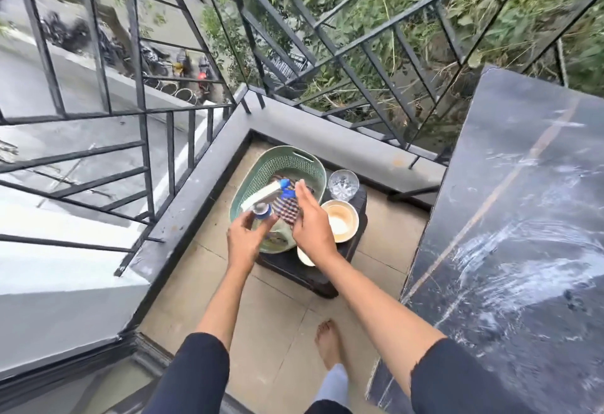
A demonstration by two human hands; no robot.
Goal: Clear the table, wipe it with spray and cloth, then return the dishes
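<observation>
Centrally, both hands work over a pale green perforated plastic basket standing on a dark plastic stool. Left hand: fingers and thumb curled round the clear body of a white spray bottle with blue nozzle, held above the basket. Right hand: fingers straight, unclenched, lying over a checked woven cloth in the basket. At 3 o'clock of the basket sit a cut-glass bowl and a tan ceramic bowl. Black marble table, streaked wet, at 3 o'clock of the frame.
</observation>
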